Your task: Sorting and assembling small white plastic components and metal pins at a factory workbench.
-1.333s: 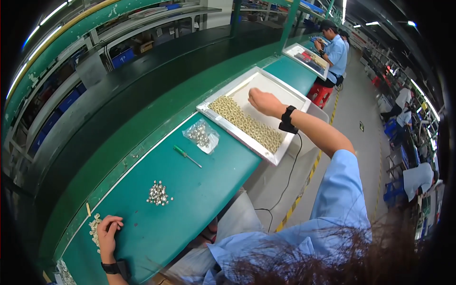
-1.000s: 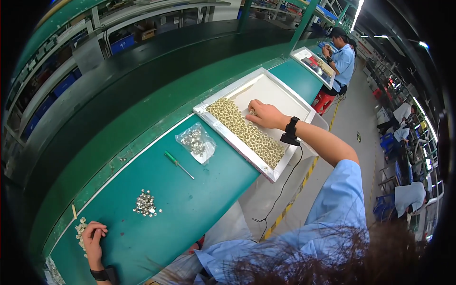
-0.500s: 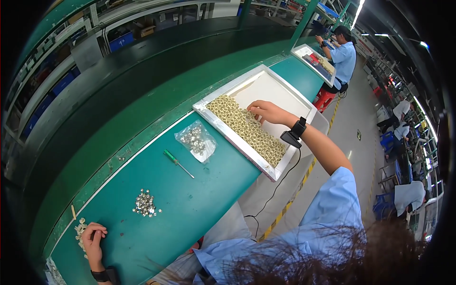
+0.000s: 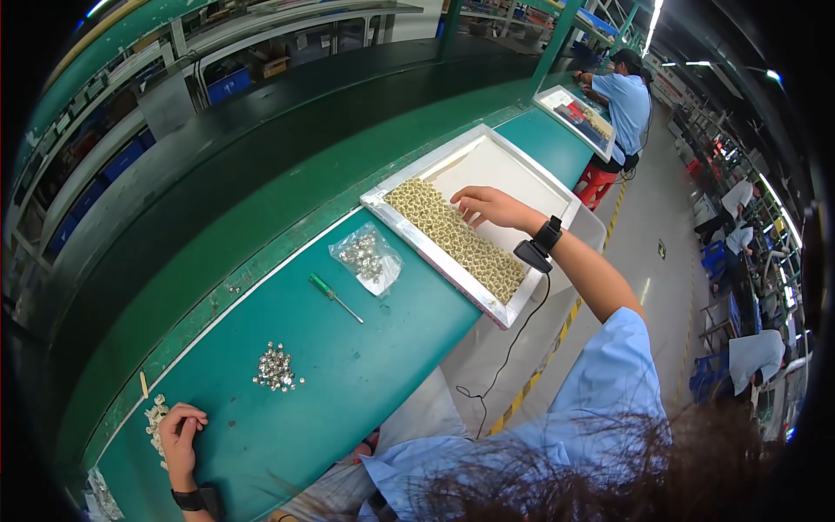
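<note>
A white-rimmed tray [image 4: 445, 263] lies across the far right of the bench, its near half packed with small gold-coloured pieces [image 4: 448, 233]. My right hand [image 4: 491, 207] hovers at the edge of these pieces, fingers bent down and apart; nothing shows between them. My left hand [image 4: 181, 435] rests at the bench's left end with its fingers curled in. Whatever it may hold is hidden. Beside it lies a row of small cream pieces [image 4: 156, 421]. Between the hands are a heap of shiny metal parts [image 4: 276, 369], a green-handled screwdriver [image 4: 323, 285] and a clear bag of metal parts [image 4: 369, 259].
The green bench top [image 4: 374, 348] runs diagonally, with a raised ledge behind it. A thin stick [image 4: 144, 384] lies near the left edge. A black cable [image 4: 509, 352] hangs from my right wrist. Farther along, a co-worker in blue [image 4: 628, 109] sits beside another framed tray [image 4: 570, 111].
The view has shifted slightly, so bench items appear a little farther right. My right hand's fingers look somewhat more spread over the gold pieces. The co-worker's arm has lowered.
</note>
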Tool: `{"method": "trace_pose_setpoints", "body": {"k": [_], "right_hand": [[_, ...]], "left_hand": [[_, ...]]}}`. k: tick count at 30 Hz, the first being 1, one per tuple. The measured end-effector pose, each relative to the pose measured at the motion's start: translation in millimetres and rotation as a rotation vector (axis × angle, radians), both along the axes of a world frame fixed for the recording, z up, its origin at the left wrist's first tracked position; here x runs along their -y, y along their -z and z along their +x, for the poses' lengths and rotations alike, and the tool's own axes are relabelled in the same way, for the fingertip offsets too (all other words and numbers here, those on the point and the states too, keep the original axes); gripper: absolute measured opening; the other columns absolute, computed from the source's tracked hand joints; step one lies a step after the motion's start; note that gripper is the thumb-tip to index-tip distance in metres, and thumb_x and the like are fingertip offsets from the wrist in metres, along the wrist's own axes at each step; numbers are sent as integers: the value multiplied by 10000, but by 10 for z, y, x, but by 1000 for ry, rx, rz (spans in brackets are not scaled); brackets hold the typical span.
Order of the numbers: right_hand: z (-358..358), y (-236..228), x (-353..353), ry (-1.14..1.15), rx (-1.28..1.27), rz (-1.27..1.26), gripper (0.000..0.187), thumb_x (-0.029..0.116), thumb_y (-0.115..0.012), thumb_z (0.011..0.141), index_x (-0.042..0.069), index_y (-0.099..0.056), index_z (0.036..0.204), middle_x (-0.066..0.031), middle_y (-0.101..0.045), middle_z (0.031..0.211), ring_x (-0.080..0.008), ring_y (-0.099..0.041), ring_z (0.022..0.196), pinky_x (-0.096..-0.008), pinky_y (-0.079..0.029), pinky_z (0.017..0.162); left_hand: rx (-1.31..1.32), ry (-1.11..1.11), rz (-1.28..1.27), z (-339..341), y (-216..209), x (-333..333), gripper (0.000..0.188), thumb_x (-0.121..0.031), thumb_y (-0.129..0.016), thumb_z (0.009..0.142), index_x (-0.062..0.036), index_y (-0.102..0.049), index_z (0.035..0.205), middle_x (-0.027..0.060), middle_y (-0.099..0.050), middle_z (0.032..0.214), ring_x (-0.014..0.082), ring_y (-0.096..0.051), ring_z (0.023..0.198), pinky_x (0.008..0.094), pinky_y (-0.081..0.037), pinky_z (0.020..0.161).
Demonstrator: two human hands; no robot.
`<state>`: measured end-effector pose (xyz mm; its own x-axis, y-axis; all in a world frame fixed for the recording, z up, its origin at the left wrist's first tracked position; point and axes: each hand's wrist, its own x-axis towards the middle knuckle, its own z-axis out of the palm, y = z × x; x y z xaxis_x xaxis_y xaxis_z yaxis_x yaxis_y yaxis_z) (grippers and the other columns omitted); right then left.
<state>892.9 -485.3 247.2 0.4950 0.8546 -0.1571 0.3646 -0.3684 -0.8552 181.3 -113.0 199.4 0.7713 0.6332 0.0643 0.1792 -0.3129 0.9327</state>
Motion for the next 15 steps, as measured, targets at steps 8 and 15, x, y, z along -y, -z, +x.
{"method": "trace_pose_setpoints", "body": {"k": [8,15], "right_hand": [[177,-36,214,36,109,-183,324,175,-803,1019,-29,-749,1266,-120,-802,1098,-202,-817,908,-335,-699,747],[244,-111,304,41,89,-244,325,212,-841,1037,6,-749,1271,-61,-796,1005,-149,-783,840,-307,-677,733]], "left_hand": [[0,-2,-17,-3,-21,159,183,40,-592,1081,44,-774,1058,106,-714,1021,163,-671,882,296,-523,788],[-8,-40,-36,94,-1,283,179,25,-591,1099,39,-765,1058,103,-704,1022,161,-664,880,294,-519,792]]}}
